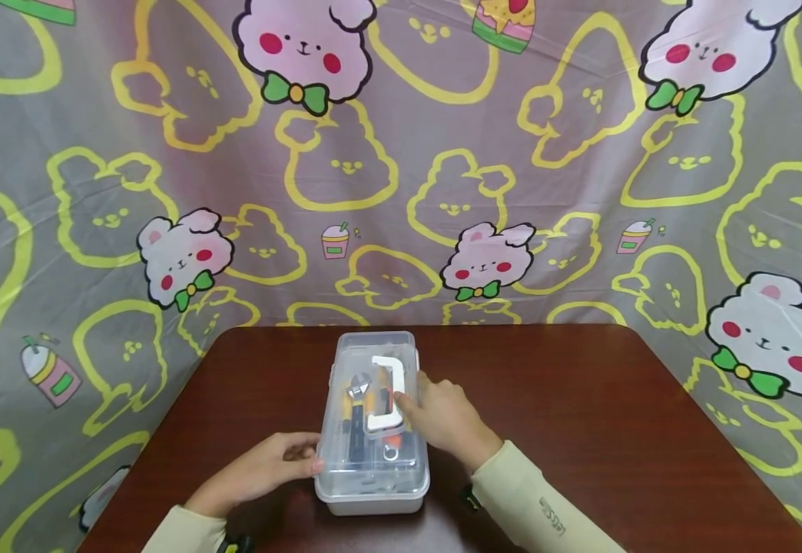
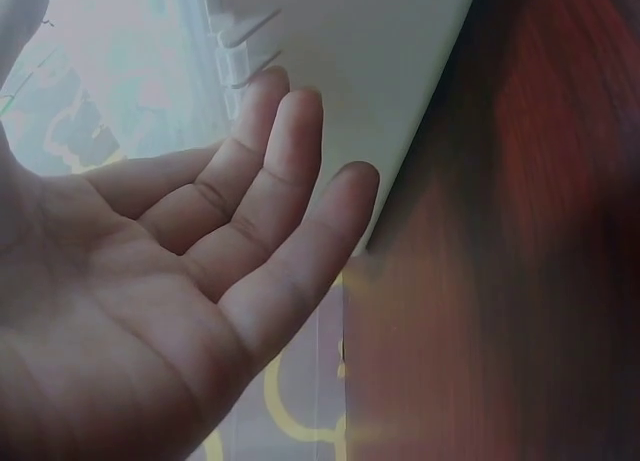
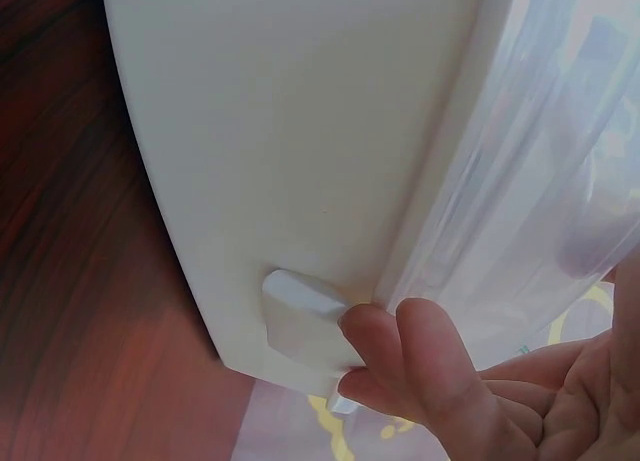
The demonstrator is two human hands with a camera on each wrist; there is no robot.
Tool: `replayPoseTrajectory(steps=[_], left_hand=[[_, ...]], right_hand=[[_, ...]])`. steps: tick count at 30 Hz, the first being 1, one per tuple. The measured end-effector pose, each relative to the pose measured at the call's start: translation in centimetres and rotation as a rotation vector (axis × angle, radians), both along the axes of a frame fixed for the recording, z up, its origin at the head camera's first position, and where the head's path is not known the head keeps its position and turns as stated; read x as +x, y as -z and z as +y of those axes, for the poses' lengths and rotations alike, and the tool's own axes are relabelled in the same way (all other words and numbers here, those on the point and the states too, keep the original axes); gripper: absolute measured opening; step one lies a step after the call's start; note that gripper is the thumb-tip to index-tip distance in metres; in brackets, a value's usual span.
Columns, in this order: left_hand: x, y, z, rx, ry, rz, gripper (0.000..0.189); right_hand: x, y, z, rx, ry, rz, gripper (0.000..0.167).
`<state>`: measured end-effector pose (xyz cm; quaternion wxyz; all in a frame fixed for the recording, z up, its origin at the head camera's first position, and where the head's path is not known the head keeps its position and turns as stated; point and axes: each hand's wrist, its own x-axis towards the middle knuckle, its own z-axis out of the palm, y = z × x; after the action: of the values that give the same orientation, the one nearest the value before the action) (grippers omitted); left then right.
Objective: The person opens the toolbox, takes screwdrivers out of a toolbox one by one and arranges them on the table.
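Note:
A toolbox (image 1: 373,503) with a white base and a clear lid (image 1: 346,361) stands on the table. A white carrying handle (image 1: 398,376) lies on the lid. Through the clear plastic show an adjustable wrench (image 1: 357,430) and other tools with orange parts. At the box's left side is my left hand (image 1: 266,468), its thumb at the near left corner and its fingers loosely bent along the wall. My right hand (image 1: 449,418) lies over the right edge, thumb on the lid near the handle. Its bent fingertips hold a white latch (image 3: 305,316) on the side wall.
The dark reddish-brown table (image 1: 546,384) extends around the box. A patterned cloth (image 1: 401,153) with rabbit faces hangs behind it and at both sides.

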<state>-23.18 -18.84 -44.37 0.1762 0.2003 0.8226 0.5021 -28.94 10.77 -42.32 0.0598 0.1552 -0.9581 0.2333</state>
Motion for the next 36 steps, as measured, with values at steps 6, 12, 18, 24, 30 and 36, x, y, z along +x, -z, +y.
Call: replayPoseTrajectory(steps=[6, 12, 18, 24, 30, 36], left_hand=[[0.2, -0.1, -0.3, -0.006, -0.004, -0.003, 0.057], [0.3, -0.4, -0.6, -0.045, -0.016, 0.001, 0.059], [-0.1, -1.0, -0.9, -0.140, 0.013, 0.054, 0.060], [-0.8, -2.4, 0.0, -0.335, -0.116, 0.214, 0.071], [-0.8, -4.3, 2.4, -0.554, -0.319, 0.455, 0.072], [-0.7, -6.2, 4.4, -0.682, -0.127, 0.808, 0.061]], right_hand=[[0.1, -0.1, -0.4, 0.006, -0.006, 0.030, 0.070], [0.0, -0.1, -0.4, -0.018, -0.034, 0.044, 0.067], [-0.9, 0.6, 1.0, -0.117, -0.120, 0.041, 0.058], [-2.0, 2.1, 2.3, -0.368, -0.141, -0.153, 0.050], [-2.5, 3.6, 2.8, -0.555, -0.100, -0.301, 0.058], [-2.7, 4.4, 3.0, -0.733, -0.128, -0.413, 0.062]])
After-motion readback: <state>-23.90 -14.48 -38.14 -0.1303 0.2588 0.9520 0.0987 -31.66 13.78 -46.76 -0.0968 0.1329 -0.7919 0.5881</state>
